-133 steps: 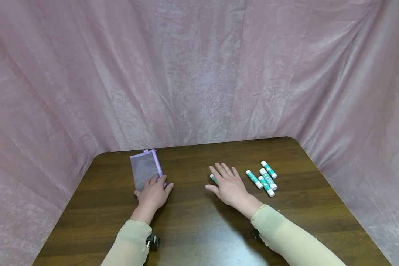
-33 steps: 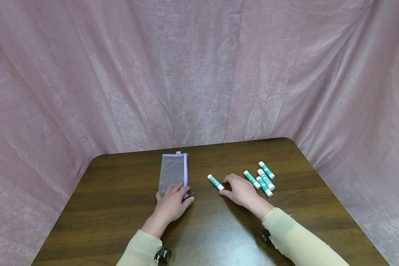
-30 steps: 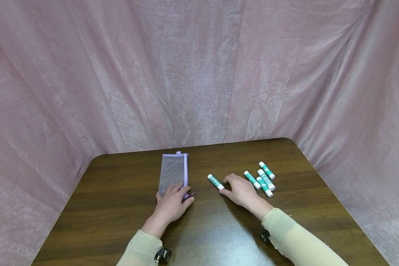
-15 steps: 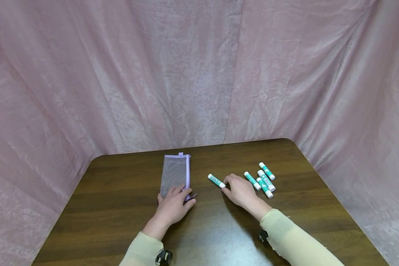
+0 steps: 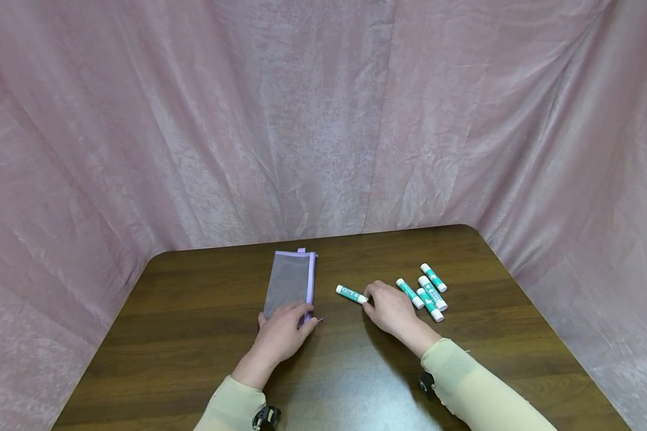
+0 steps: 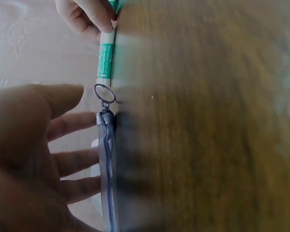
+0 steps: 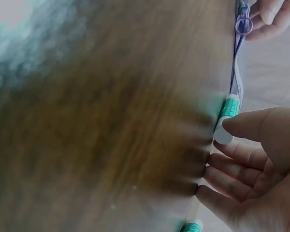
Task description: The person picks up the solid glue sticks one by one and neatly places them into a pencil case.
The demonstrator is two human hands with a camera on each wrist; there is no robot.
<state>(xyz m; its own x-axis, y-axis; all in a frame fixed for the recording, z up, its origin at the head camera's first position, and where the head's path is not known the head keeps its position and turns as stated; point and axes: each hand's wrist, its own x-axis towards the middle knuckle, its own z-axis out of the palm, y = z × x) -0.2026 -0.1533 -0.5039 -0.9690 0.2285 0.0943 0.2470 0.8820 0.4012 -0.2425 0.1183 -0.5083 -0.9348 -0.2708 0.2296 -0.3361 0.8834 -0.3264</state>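
A mesh zipper pouch [image 5: 291,278] with purple edging lies flat left of the table's middle. My left hand [image 5: 282,332] rests on its near end, fingers spread and relaxed. The zipper's ring pull [image 6: 105,93] sticks out by the thumb in the left wrist view. To the pouch's right lies a green and white glue stick [image 5: 350,294]. My right hand [image 5: 392,308] pinches its near white end between thumb and forefinger, as the right wrist view shows. The other right fingertips [image 7: 203,191] touch the tabletop.
Several more glue sticks [image 5: 432,292] lie loosely grouped just right of my right hand. The brown wooden table [image 5: 194,311] has rounded far corners. Pink curtain [image 5: 323,120] hangs behind it and along both sides.
Over the last seconds my left hand has slid the pouch rightward and turned it. The right hand has come down from lying flat over the glue stick to its near end, which has swung rightward.
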